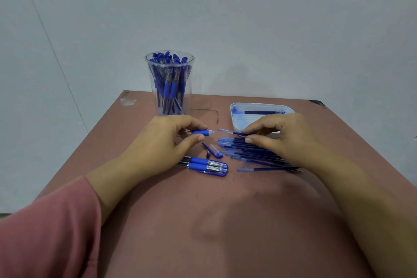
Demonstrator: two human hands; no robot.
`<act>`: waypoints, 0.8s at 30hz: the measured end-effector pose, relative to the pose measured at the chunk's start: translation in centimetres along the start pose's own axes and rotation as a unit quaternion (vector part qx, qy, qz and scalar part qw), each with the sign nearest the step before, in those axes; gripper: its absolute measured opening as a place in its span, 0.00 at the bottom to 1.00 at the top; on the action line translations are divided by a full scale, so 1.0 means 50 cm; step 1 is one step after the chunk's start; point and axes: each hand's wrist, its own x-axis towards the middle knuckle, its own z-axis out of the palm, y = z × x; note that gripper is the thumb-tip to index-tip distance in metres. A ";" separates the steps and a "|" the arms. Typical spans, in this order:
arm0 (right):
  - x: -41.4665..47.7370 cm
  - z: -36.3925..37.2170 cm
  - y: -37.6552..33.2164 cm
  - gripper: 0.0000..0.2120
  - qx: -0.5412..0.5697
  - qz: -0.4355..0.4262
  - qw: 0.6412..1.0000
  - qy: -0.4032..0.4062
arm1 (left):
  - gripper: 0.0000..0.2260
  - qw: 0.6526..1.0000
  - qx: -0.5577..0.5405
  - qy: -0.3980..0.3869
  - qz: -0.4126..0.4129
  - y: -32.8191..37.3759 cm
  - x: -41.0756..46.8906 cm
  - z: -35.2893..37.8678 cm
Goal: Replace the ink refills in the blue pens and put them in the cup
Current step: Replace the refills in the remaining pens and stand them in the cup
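Note:
My left hand [164, 142] holds an open blue pen barrel [202, 132] between thumb and fingers, its open end pointing right. My right hand [277, 135] pinches one ink refill [228, 132], its tip aimed at the barrel with a small gap between them. Under that hand lies a pile of several refills [248, 153]. A loose pen cap [213, 149] and a small dark tip piece [208, 155] lie between my hands. Two capped blue pens [207, 166] rest near my left wrist. The clear cup [169, 82] at the back holds several blue pens.
A white tray [239, 124] with one refill in it sits at the back right, stained with blue ink. The reddish-brown table [214, 221] ends at a pale wall behind the cup. A pink sleeve [45, 232] covers my left forearm.

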 end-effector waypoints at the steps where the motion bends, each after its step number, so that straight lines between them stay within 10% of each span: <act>1: 0.000 0.003 -0.001 0.14 0.002 -0.005 1.000 0.000 | 0.08 1.000 -0.004 0.001 0.000 0.000 0.000 0.001; 24: 0.004 0.021 0.005 0.11 0.001 -0.015 0.999 -0.041 | 0.08 0.999 -0.045 0.004 -0.002 0.000 0.001 0.003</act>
